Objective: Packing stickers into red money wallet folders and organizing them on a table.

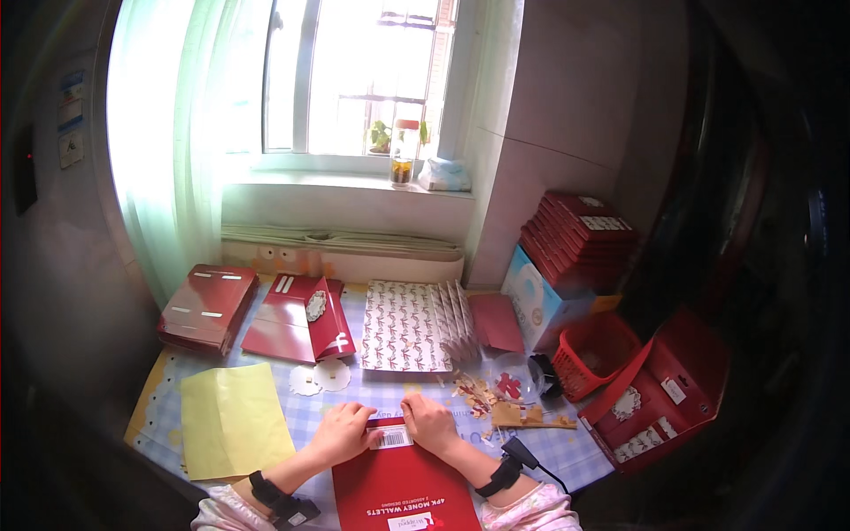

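A red printed card packet lies before me, with its near end cut off by the bottom of the view. At its far left corner is my left hand, fingers bent over the edge and thumb beside a white barcode label. My right hand is curled at the far right corner of the same packet, its fingertips close to the label. Both hands hold that far edge; the undersides of the fingers are hidden. Just beyond my left hand are two white scalloped paper tags.
Yellow paper lies left. Stacked red cards, folded red cards and patterned paper sleeves stand behind. At right are tape scraps, a clear bowl, a red basket and an open red box.
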A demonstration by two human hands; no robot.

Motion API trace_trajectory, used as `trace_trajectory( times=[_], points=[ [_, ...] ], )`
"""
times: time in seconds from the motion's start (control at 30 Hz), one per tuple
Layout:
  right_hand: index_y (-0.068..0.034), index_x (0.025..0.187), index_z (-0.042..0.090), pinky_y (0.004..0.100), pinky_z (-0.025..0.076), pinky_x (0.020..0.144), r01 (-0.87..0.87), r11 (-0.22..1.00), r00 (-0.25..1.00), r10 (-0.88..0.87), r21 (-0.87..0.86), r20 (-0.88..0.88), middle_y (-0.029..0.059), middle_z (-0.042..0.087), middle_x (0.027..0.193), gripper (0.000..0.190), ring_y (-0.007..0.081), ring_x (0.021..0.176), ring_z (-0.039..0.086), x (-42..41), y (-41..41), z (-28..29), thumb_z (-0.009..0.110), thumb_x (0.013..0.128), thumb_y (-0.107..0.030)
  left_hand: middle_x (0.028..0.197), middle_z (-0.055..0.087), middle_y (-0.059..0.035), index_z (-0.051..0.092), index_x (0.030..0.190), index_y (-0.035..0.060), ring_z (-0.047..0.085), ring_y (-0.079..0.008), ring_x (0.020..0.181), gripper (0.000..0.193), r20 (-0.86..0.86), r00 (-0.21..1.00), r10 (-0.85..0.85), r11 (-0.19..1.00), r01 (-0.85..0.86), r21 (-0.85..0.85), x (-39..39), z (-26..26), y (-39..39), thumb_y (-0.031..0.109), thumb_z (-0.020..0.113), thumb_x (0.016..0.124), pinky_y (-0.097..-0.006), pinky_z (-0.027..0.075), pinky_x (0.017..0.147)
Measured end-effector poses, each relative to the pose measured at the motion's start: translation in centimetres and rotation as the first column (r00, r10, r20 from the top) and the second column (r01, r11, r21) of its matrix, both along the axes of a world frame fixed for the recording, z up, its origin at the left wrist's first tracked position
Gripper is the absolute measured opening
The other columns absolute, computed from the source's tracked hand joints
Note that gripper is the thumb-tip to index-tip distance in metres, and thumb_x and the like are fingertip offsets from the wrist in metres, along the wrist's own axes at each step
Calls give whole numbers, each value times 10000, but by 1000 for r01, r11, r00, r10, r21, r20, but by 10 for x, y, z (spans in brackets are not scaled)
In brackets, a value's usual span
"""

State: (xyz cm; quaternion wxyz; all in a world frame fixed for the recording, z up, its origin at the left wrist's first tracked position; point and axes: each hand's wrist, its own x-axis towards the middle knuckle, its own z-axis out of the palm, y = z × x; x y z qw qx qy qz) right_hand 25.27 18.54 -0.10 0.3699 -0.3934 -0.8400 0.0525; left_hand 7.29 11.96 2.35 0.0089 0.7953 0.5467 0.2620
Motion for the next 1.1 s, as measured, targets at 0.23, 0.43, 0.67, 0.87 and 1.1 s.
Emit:
trace_trajectory(
  times=[0.23,0.43,0.67,0.87,1.1],
  points=[
    [-86,791,496,328,459,527,-34,995,996,27,97,82,71,559,648,86,227,584,579,-1,-1,3,548,806,-154,816,564,-105,624,875,102,536,-286,829,213,175,984,14,987,14,-162,3,-12,9,270,652,748,-382,416,731],
    [-93,779,501,325,446,512,-33,996,996,27,77,85,56,539,607,88,212,576,567,-1,1,0,561,795,-156,744,557,-84,619,756,90,536,-273,763,147,225,973,42,988,-6,-157,5,-12,12,231,653,732,-378,429,689],
    [-101,765,501,308,431,500,-38,996,990,27,75,139,27,517,585,79,183,550,543,-1,0,2,565,781,-144,718,546,-69,611,725,83,536,-260,707,129,227,974,-12,995,34,-95,4,-11,12,205,654,721,-371,437,651],
    [-88,751,509,310,418,501,-101,992,979,85,75,186,41,509,583,82,194,540,532,-3,-2,5,590,741,-97,698,527,-59,603,709,90,534,-245,689,121,207,978,-24,996,41,-81,4,-10,7,200,652,720,-353,431,616],
    [-82,751,510,306,416,505,-121,992,968,110,37,225,37,516,600,87,193,546,531,-2,-4,9,594,727,-86,687,515,-59,599,705,88,530,-239,677,133,211,977,-31,987,62,-145,2,-6,4,208,655,721,-351,426,605]
  ],
)
